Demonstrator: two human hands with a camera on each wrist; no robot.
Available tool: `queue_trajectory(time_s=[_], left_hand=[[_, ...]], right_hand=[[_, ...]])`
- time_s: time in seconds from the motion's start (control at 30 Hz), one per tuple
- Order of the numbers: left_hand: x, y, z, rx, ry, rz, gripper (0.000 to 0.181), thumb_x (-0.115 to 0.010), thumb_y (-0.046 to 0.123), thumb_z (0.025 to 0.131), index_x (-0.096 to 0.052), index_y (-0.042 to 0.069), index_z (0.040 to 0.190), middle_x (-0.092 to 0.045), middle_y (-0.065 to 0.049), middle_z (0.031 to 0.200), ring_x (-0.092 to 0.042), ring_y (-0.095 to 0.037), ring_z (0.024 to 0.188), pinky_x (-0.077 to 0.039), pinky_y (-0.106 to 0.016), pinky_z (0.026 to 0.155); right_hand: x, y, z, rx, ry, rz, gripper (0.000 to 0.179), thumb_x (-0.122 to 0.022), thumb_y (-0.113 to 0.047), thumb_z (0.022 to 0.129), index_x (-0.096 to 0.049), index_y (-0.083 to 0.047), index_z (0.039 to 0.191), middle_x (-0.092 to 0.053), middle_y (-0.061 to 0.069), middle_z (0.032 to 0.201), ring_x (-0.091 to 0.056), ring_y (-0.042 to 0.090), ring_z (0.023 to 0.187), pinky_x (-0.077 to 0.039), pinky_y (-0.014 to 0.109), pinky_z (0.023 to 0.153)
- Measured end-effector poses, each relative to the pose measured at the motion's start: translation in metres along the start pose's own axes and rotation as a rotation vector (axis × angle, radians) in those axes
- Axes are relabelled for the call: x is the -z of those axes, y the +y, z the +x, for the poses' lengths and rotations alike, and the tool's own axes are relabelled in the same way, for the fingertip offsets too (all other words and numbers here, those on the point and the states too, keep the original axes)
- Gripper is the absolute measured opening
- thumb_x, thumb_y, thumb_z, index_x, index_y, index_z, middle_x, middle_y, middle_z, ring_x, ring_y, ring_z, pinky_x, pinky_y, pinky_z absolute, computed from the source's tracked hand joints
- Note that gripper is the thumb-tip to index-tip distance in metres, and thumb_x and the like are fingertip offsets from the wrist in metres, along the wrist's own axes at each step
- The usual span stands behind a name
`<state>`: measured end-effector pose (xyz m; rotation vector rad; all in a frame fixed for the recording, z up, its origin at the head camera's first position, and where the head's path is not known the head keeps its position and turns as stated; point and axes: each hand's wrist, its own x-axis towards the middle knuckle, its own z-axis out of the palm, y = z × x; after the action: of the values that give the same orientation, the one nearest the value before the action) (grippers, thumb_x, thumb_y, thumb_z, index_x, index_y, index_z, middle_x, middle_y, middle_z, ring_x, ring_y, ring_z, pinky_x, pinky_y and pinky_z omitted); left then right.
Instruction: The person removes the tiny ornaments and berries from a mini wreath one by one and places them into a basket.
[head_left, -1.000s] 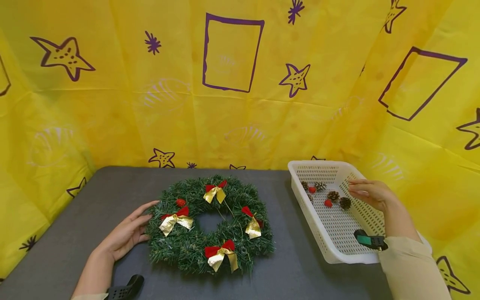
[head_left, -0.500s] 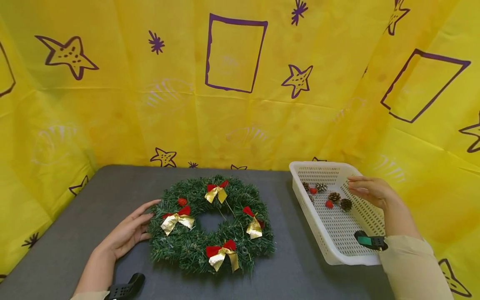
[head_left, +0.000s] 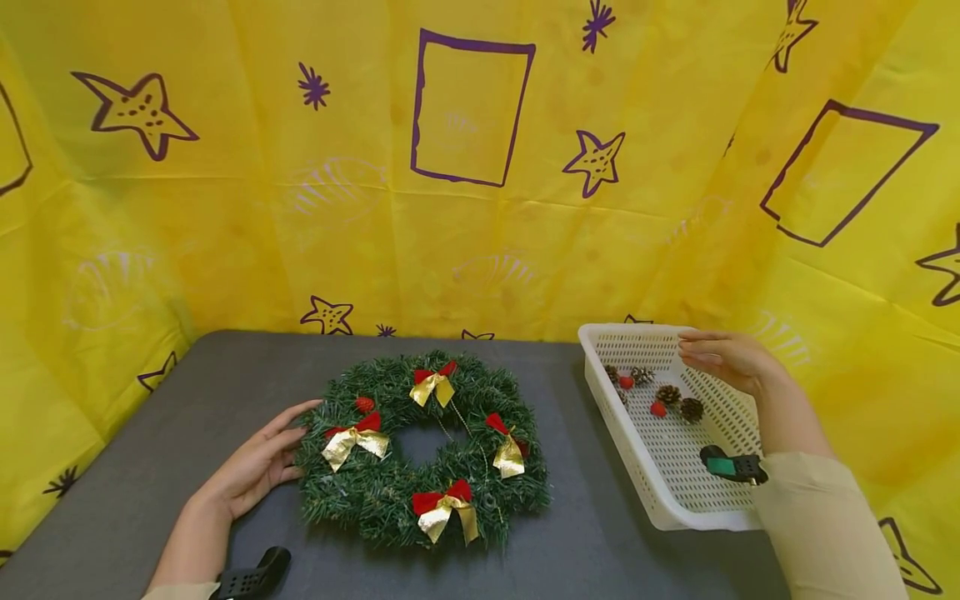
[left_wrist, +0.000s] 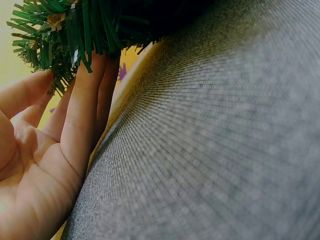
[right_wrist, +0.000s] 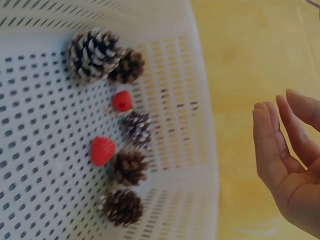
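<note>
A green Christmas wreath (head_left: 480, 387) lies flat on the dark grey table. It bears several red and gold bows (head_left: 356, 439), a red berry (head_left: 364, 404) and a thin gold cord. My left hand (head_left: 258, 467) touches the wreath's left edge with extended fingers; in the left wrist view, the fingertips of the left hand (left_wrist: 55, 145) are partly hidden by the green needles. Above the white plastic basket (head_left: 633, 454) hovers my right hand (head_left: 727, 358), holding nothing. Inside lie several pine cones (right_wrist: 94, 55) and red berries (right_wrist: 102, 151), apart from the right hand (right_wrist: 290, 170).
Yellow cloth (head_left: 247, 250) with purple drawings hangs behind the table (head_left: 240, 367) and at both sides. The basket stands to the wreath's right, with a strip of table between them. A black strap with a green patch (head_left: 723, 467) is on my right wrist.
My right hand has shifted slightly left and up over the basket within the last half second. The left hand stays at the wreath, which keeps its place.
</note>
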<state>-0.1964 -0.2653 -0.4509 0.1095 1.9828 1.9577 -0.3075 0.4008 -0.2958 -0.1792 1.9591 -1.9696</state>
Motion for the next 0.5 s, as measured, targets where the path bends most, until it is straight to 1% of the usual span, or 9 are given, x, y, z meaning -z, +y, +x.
queue_trajectory(time_s=[0.03, 0.07, 0.1, 0.17, 0.23, 0.3, 0.37, 0.4, 0.5], left_hand=[[0.000, 0.000, 0.000, -0.002, -0.003, -0.003, 0.060, -0.038, 0.038, 0.108, -0.009, 0.032, 0.160, 0.025, -0.016, 0.164, -0.026, -0.013, 0.151, -0.047, -0.032, 0.081], [0.000, 0.000, 0.000, -0.002, -0.001, -0.004, 0.060, -0.038, 0.038, 0.108, -0.009, 0.032, 0.160, 0.024, -0.016, 0.164, -0.036, -0.004, 0.144, -0.047, -0.032, 0.080], [-0.001, 0.000, 0.000, 0.000, 0.001, -0.002, 0.060, -0.038, 0.038, 0.108, -0.009, 0.032, 0.160, 0.023, -0.016, 0.165, -0.041, 0.008, 0.134, -0.047, -0.032, 0.079], [-0.001, 0.000, 0.000, 0.004, 0.004, 0.007, 0.060, -0.038, 0.039, 0.108, -0.009, 0.032, 0.160, 0.022, -0.015, 0.165, -0.044, 0.021, 0.117, -0.047, -0.031, 0.079], [-0.001, 0.000, 0.000, 0.003, -0.001, -0.002, 0.060, -0.039, 0.039, 0.108, -0.009, 0.032, 0.160, 0.023, -0.015, 0.164, -0.040, 0.006, 0.137, -0.047, -0.032, 0.080], [-0.001, 0.000, 0.000, 0.006, -0.003, -0.006, 0.060, -0.039, 0.038, 0.108, -0.009, 0.033, 0.160, 0.025, -0.015, 0.164, -0.021, -0.011, 0.152, -0.047, -0.032, 0.082], [-0.001, 0.001, 0.000, 0.006, -0.002, -0.010, 0.060, -0.038, 0.037, 0.108, -0.009, 0.033, 0.160, 0.025, -0.015, 0.164, -0.003, -0.034, 0.155, -0.046, -0.032, 0.083], [-0.001, 0.001, 0.000, 0.005, -0.004, -0.015, 0.060, -0.038, 0.036, 0.108, -0.008, 0.032, 0.160, 0.026, -0.015, 0.164, 0.007, -0.040, 0.153, -0.046, -0.032, 0.083], [-0.001, 0.002, 0.000, 0.005, -0.002, -0.012, 0.060, -0.038, 0.036, 0.108, -0.007, 0.032, 0.160, 0.025, -0.015, 0.164, 0.007, -0.040, 0.152, -0.046, -0.032, 0.084]], right_hand=[[-0.002, -0.003, 0.000, 0.006, -0.004, 0.004, 0.031, -0.050, 0.001, 0.101, -0.073, -0.020, 0.101, -0.072, -0.011, 0.101, -0.071, 0.005, 0.094, -0.056, 0.021, 0.087], [-0.004, -0.006, 0.001, 0.012, -0.007, 0.000, 0.032, -0.049, 0.001, 0.101, -0.073, -0.020, 0.100, -0.072, -0.010, 0.101, -0.071, 0.006, 0.094, -0.056, 0.021, 0.086], [-0.006, -0.009, 0.001, 0.012, -0.005, 0.005, 0.032, -0.050, 0.001, 0.101, -0.074, -0.020, 0.100, -0.072, -0.009, 0.100, -0.072, 0.006, 0.093, -0.056, 0.021, 0.086], [-0.010, -0.015, 0.003, 0.013, 0.001, 0.009, 0.032, -0.050, 0.000, 0.101, -0.075, -0.019, 0.098, -0.073, -0.009, 0.099, -0.072, 0.007, 0.093, -0.056, 0.021, 0.085], [-0.014, -0.022, 0.005, 0.007, 0.012, 0.004, 0.031, -0.051, 0.000, 0.101, -0.075, -0.019, 0.097, -0.072, -0.010, 0.099, -0.072, 0.007, 0.092, -0.056, 0.021, 0.085], [-0.018, -0.027, 0.007, 0.005, 0.019, -0.004, 0.030, -0.051, -0.001, 0.101, -0.075, -0.020, 0.097, -0.072, -0.011, 0.099, -0.072, 0.006, 0.093, -0.056, 0.021, 0.085], [-0.022, -0.032, 0.010, 0.011, 0.018, -0.020, 0.030, -0.051, -0.001, 0.101, -0.074, -0.020, 0.098, -0.073, -0.010, 0.099, -0.072, 0.006, 0.093, -0.056, 0.021, 0.086], [-0.025, -0.034, 0.011, 0.015, 0.017, -0.029, 0.030, -0.051, -0.001, 0.101, -0.074, -0.020, 0.098, -0.073, -0.009, 0.099, -0.072, 0.006, 0.093, -0.056, 0.021, 0.086], [-0.033, -0.038, 0.015, 0.026, 0.010, -0.055, 0.029, -0.051, 0.000, 0.101, -0.073, -0.019, 0.099, -0.074, -0.007, 0.099, -0.072, 0.007, 0.093, -0.056, 0.021, 0.087]])
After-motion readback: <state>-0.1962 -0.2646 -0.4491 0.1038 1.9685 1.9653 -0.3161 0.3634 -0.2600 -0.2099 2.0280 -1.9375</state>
